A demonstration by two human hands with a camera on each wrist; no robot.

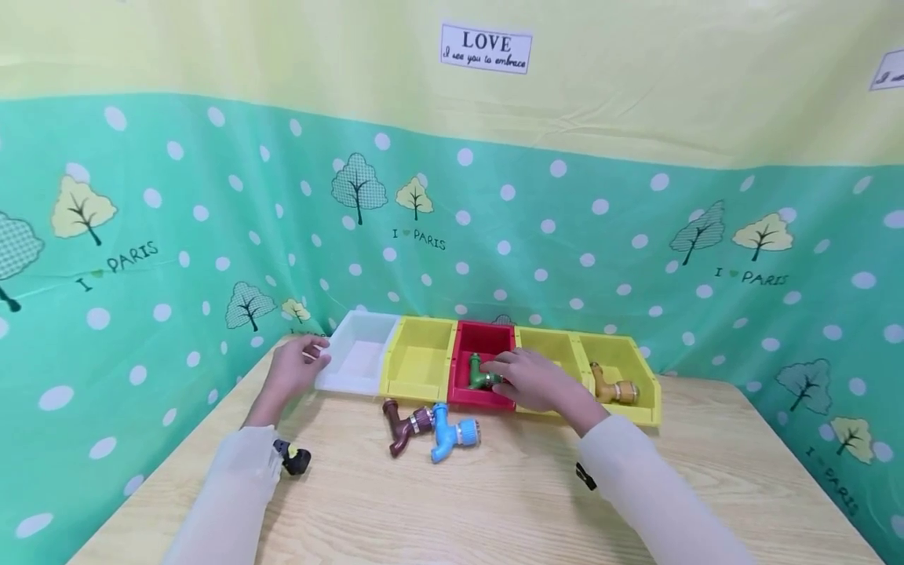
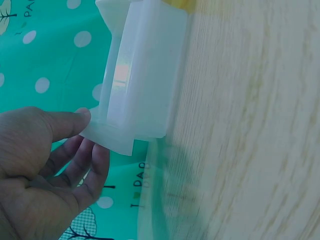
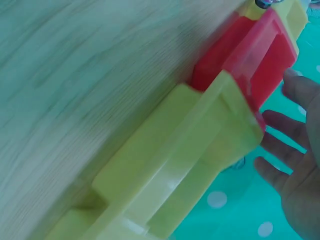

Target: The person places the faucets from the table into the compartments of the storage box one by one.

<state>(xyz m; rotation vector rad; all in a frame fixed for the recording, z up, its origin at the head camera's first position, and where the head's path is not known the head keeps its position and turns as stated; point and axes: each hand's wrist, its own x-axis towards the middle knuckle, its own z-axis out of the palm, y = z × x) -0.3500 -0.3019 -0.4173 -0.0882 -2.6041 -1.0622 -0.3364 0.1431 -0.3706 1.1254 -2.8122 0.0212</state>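
My left hand (image 1: 293, 367) is at the left side of the white bin (image 1: 359, 351); thumb and curled fingers meet its rim corner (image 2: 117, 142), pinching it. My right hand (image 1: 533, 379) reaches over the front of the red bin (image 1: 483, 399), fingers spread and loosely bent. Beneath those fingertips lies a green tap (image 1: 476, 375), partly covered by the hand. In the right wrist view, the fingers (image 3: 290, 132) show nothing held between them, beside the red bin (image 3: 250, 60) and a yellow bin (image 3: 200, 135).
A brown tap (image 1: 402, 428) and a blue tap (image 1: 445, 434) lie side by side on the wooden table (image 1: 508, 502). An orange tap (image 1: 614, 390) sits in the rightmost yellow bin (image 1: 646, 416). Another yellow bin (image 1: 420, 353) stands between white and red. Patterned curtain (image 1: 600, 259) hangs behind the row.
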